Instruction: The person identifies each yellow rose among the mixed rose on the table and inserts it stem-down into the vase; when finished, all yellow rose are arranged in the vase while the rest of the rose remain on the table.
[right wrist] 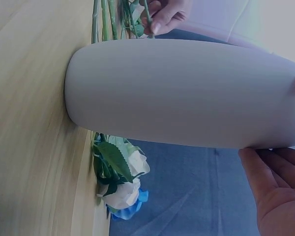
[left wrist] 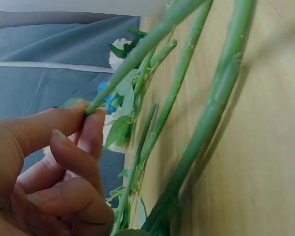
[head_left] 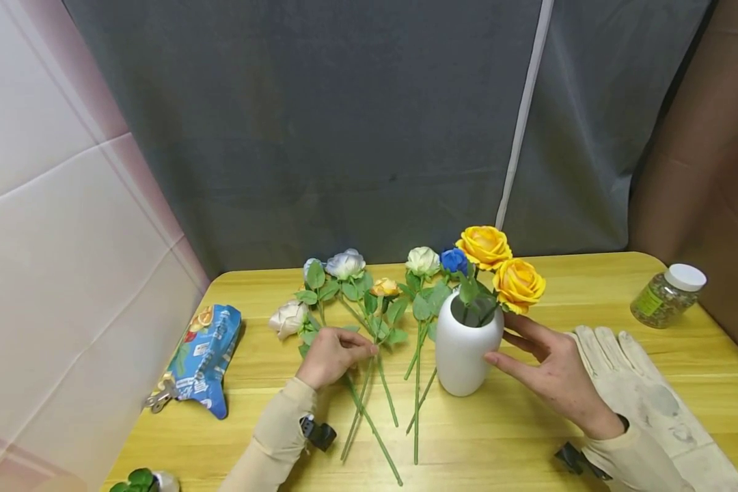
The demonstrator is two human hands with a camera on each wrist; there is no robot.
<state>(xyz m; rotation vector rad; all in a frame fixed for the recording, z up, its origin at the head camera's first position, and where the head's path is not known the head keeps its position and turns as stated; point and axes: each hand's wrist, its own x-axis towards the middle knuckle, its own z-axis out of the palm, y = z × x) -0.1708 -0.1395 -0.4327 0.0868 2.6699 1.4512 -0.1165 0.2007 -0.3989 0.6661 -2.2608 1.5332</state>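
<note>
Between thumb and forefinger, my left hand [head_left: 338,355] pinches a green flower stem [left wrist: 132,59] raised a little off the table. Which bloom this stem bears is hard to tell; a small orange rose [head_left: 384,287] lies just beyond the hand. My right hand [head_left: 547,369] holds a white vase [head_left: 464,359] near its top, thumb on the near side and fingers at the far side. The vase [right wrist: 182,93] stands upright on the table. Two large yellow roses [head_left: 519,285] lean out of its mouth to the right.
White and pale blue roses [head_left: 346,264] with leafy stems lie left of the vase, a blue rose [head_left: 454,261] behind it. A blue snack bag [head_left: 206,359] with a clip lies left. Work gloves [head_left: 646,403] and a lidded jar [head_left: 667,297] are right, a small plant [head_left: 138,480] front left.
</note>
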